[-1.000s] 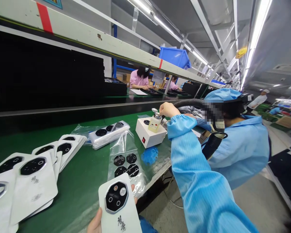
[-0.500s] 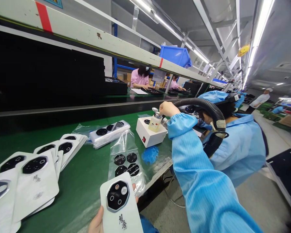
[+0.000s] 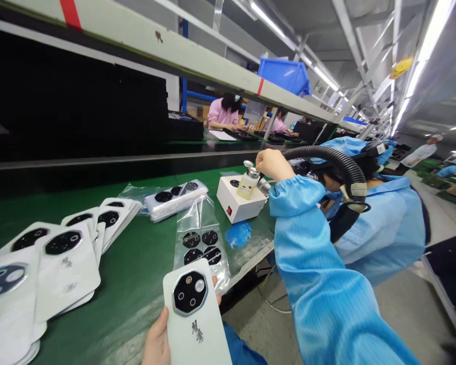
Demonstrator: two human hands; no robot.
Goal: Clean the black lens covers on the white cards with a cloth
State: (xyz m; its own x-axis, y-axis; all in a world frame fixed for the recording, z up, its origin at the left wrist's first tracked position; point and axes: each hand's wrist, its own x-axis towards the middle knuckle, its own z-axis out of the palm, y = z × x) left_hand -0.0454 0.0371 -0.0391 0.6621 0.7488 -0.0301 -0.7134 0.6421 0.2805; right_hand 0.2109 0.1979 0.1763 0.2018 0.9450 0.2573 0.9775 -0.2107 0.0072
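My left hand (image 3: 157, 344) grips a white phone back cover (image 3: 199, 324) low in the view, with its black octagonal camera module facing me. Several similar covers (image 3: 66, 268) lie fanned out on the green bench (image 3: 137, 284) to its left. A clear bag of black octagonal lens pieces (image 3: 201, 248) lies just beyond the held cover. My right hand (image 3: 274, 165), in a blue sleeve, is raised next to a dispenser bottle (image 3: 247, 186) on a white box (image 3: 233, 203). Its fingers are hidden.
A bagged stack of covers (image 3: 175, 201) and a crumpled blue item (image 3: 237, 234) lie on the bench. A co-worker in a blue smock (image 3: 380, 223) with a black hose (image 3: 338, 157) sits right. An overhead shelf (image 3: 155, 45) spans the line; people in pink work beyond.
The whole view has swung slightly, so everything sits further right in the frame. The held cover and my right hand have kept much the same place relative to the bench.
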